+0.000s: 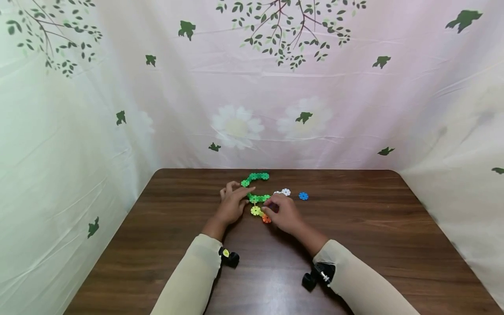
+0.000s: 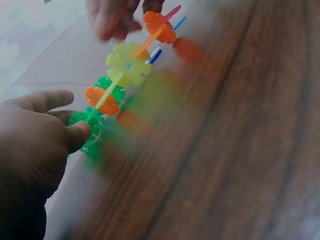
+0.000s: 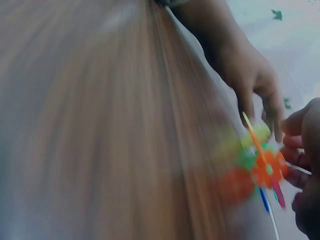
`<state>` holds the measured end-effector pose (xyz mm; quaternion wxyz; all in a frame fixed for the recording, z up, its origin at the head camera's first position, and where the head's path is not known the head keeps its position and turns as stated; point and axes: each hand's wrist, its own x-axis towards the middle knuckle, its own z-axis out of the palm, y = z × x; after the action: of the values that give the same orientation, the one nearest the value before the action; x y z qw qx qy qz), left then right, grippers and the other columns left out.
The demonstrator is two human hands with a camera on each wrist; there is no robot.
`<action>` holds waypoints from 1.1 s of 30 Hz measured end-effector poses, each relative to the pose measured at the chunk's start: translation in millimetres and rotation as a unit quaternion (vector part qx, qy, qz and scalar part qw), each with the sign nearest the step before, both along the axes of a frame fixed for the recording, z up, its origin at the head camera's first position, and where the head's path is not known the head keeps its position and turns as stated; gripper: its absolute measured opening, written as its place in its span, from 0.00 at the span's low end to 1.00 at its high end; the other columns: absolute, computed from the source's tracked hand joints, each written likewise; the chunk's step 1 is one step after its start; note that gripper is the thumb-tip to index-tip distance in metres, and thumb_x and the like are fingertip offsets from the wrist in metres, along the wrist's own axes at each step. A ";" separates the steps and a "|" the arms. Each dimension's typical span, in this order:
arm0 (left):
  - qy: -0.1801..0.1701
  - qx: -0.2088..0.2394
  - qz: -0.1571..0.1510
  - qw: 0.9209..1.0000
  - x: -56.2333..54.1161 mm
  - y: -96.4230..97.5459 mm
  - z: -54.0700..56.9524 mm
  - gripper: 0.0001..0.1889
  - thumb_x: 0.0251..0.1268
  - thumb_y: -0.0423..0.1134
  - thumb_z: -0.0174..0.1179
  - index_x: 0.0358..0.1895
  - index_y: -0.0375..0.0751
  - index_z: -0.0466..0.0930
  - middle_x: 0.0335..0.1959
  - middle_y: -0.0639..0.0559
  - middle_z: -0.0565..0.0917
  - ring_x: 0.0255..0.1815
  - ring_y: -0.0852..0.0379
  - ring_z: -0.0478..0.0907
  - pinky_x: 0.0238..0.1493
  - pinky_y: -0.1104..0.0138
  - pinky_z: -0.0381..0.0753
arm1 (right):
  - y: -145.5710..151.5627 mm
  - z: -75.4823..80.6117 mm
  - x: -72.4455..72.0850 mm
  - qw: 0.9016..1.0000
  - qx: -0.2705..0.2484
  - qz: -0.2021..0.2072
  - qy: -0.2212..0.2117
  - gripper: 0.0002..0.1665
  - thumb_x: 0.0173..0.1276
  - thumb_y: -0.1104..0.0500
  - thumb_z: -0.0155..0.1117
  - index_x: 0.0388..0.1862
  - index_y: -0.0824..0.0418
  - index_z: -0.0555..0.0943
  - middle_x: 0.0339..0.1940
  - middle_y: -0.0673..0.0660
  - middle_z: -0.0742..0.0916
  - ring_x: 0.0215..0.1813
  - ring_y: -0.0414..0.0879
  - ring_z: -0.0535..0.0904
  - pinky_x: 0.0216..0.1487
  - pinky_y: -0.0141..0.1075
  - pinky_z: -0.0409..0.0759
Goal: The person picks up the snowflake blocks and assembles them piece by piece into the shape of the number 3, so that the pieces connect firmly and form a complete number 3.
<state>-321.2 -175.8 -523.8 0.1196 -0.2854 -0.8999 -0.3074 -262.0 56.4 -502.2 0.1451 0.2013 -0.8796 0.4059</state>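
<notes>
Flower-shaped plastic discs are joined in a curved chain on the table. Its green discs (image 1: 253,199) run beside my left hand (image 1: 232,203), whose thumb and fingers pinch a green disc (image 2: 85,124) in the left wrist view. Yellow discs (image 1: 256,211) branch toward me, ending in an orange disc (image 1: 267,218). My right hand (image 1: 286,215) has curled fingers at this end, and its fingertips hold the edge of the orange disc (image 3: 270,169) in the right wrist view. A pink piece (image 3: 278,194) shows edge-on beside it. White discs (image 1: 285,192) sit just beyond the right hand.
A loose blue disc (image 1: 303,196) lies to the right of the white ones. More green discs (image 1: 259,176) curve along near the far table edge. Behind the brown wooden table (image 1: 374,245) hangs a printed cloth (image 1: 346,144), and it also covers both sides.
</notes>
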 end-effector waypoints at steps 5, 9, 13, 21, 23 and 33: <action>0.016 -0.007 0.000 1.000 4.2 1.6 -0.4 0.23 0.76 0.31 0.67 0.71 0.45 0.84 0.65 0.46 0.88 0.75 0.38 0.66 0.66 0.40 0.57 | -23.5 1.2 -0.6 0.994 0.092 -0.058 -0.002 0.09 0.71 0.53 0.80 0.42 0.57 0.93 0.42 0.52 0.91 0.49 0.50 0.82 0.55 0.53 0.78; 0.025 0.000 -0.016 1.000 12.7 4.2 2.7 0.21 0.74 0.31 0.69 0.67 0.41 0.87 0.63 0.45 0.89 0.71 0.38 0.67 0.63 0.41 0.60 | -33.1 0.1 1.1 0.982 0.153 -0.107 0.001 0.08 0.68 0.52 0.81 0.35 0.55 0.93 0.40 0.52 0.91 0.47 0.52 0.82 0.52 0.52 0.74; 0.037 -0.012 -0.020 0.999 18.8 6.5 4.0 0.20 0.72 0.35 0.71 0.65 0.41 0.88 0.62 0.46 0.89 0.68 0.41 0.69 0.61 0.44 0.60 | -35.0 -2.1 3.6 0.975 0.180 -0.132 0.015 0.06 0.67 0.54 0.79 0.32 0.54 0.93 0.38 0.51 0.92 0.46 0.52 0.83 0.49 0.51 0.71; 0.013 -0.014 -0.031 0.999 24.5 8.0 6.7 0.20 0.73 0.40 0.72 0.65 0.44 0.89 0.62 0.48 0.91 0.73 0.37 0.67 0.64 0.42 0.55 | -31.9 -3.4 6.3 0.974 0.188 -0.122 0.035 0.06 0.68 0.56 0.78 0.31 0.55 0.93 0.40 0.52 0.93 0.47 0.54 0.85 0.49 0.53 0.72; 0.004 -0.011 -0.031 0.999 25.5 8.2 6.9 0.20 0.73 0.41 0.72 0.65 0.44 0.88 0.61 0.48 0.91 0.74 0.37 0.67 0.64 0.42 0.54 | -31.7 -4.2 6.7 0.975 0.185 -0.116 0.038 0.06 0.67 0.56 0.78 0.30 0.55 0.92 0.39 0.52 0.92 0.47 0.53 0.85 0.49 0.53 0.72; 0.039 -0.053 -0.039 0.997 25.4 15.1 6.8 0.15 0.76 0.40 0.71 0.60 0.41 0.91 0.57 0.49 0.92 0.58 0.48 0.68 0.59 0.48 0.56 | -31.9 -7.0 7.8 0.975 0.177 -0.114 0.073 0.08 0.62 0.57 0.81 0.25 0.55 0.90 0.38 0.51 0.92 0.44 0.51 0.85 0.45 0.48 0.67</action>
<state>-295.8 -160.6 -517.0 0.1275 -0.3382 -0.8975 -0.2525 -254.2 24.5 -509.2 0.2161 0.1516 -0.9417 0.2086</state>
